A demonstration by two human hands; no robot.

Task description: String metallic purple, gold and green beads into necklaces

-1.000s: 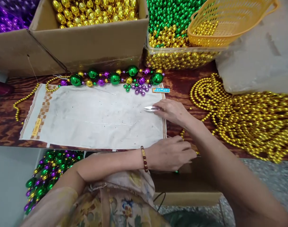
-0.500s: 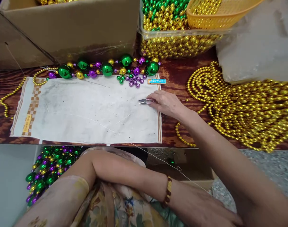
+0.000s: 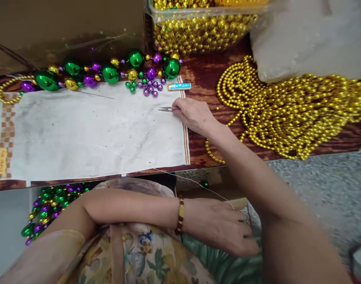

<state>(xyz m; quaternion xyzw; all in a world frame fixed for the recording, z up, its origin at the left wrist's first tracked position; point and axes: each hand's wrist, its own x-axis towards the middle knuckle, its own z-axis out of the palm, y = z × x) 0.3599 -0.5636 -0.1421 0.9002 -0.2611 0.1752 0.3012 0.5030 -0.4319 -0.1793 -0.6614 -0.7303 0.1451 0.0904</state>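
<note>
My right hand [image 3: 194, 115] rests at the right end of a white towel [image 3: 79, 134], closed around small thread snips [image 3: 165, 109] whose blades point left. My left arm crosses in front of my body. Below the table edge, my left hand [image 3: 223, 227] has its fingers bent, and a thin clear thread [image 3: 186, 179] runs from the towel to its finger side. The fingertips' grip is partly hidden. Along the towel's back edge lies a strand of large green, gold and purple beads [image 3: 110, 73]. Small loose purple beads [image 3: 151, 87] sit before it, and a long needle [image 3: 99, 95] lies to their left.
A blue and orange packet [image 3: 179, 86] lies at the towel's corner. Gold bead strands [image 3: 287, 118] are heaped at right, beside a whitish plastic bag [image 3: 311, 39]. Behind stand a clear bin of gold beads [image 3: 198, 33] and a cardboard box [image 3: 68, 31]. More strands [image 3: 54, 207] hang below the table.
The view has shifted right and down. My left hand has come back leftward nearer my body, with the thread following it. My right hand still has the snips on the towel.
</note>
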